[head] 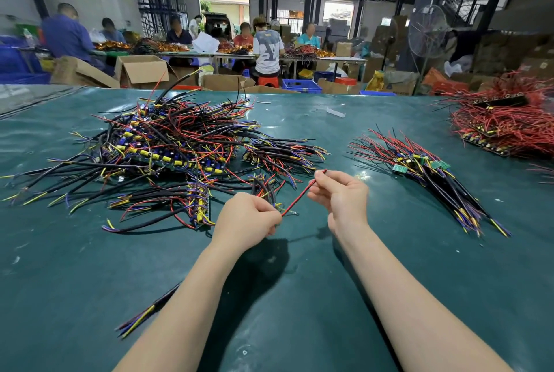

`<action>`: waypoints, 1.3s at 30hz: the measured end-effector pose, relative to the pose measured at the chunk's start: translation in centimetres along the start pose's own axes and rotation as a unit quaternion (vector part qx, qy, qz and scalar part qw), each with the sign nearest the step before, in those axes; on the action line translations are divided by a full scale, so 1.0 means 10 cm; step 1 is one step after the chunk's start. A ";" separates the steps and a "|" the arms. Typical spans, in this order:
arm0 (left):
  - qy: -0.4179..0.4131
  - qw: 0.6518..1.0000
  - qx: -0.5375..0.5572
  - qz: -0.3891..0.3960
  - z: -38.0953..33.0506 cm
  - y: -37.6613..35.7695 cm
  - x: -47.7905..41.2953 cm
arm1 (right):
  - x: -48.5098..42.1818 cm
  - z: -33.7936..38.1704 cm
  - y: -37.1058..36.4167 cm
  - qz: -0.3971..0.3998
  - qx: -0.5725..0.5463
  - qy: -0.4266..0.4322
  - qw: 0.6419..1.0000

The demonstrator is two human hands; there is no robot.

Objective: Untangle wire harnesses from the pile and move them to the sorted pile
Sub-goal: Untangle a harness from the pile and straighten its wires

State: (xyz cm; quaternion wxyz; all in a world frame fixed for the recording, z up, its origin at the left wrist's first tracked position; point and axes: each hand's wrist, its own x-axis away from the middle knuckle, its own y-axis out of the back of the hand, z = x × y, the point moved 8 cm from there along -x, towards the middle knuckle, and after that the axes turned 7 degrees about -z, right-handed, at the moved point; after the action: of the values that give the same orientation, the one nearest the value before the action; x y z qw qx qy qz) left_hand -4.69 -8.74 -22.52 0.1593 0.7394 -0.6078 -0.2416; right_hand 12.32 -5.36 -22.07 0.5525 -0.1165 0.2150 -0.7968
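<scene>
A big tangled pile of wire harnesses [168,143], black, red, yellow and blue, lies on the green table [90,281] to the left of centre. A smaller, neatly aligned sorted pile [425,167] lies to the right. Between them, a red wire [299,195] runs taut from my left hand [245,218] up to my right hand [340,191]. My left hand pinches its lower end, close to a small bundle of harness ends [263,185]. My right hand pinches its upper end, whose tip sticks out past my fingers.
A large heap of red wires [509,122] sits at the far right. One loose harness end [141,317] lies by my left forearm. Beyond the table's far edge are cardboard boxes [141,70], blue crates, a standing fan [427,32] and several people at other tables.
</scene>
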 end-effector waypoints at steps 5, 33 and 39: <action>0.025 0.989 0.138 0.048 -0.04 0.00 0.04 | -0.04 0.05 0.08 -0.037 -0.041 -0.011 0.998; 0.195 0.920 0.333 0.062 0.12 -0.01 0.04 | 0.51 -0.47 -0.56 0.252 0.057 -0.117 0.959; 0.127 0.963 0.235 0.023 0.11 0.05 0.03 | 0.29 -0.30 -0.36 0.122 0.060 -0.064 0.989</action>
State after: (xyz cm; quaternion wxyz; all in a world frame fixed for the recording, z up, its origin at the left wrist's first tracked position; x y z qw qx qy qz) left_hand -5.70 -9.07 -23.18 0.0627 0.7668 -0.6388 0.0078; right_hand 7.00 -6.36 -23.17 0.6642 -0.1067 0.1435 -0.7258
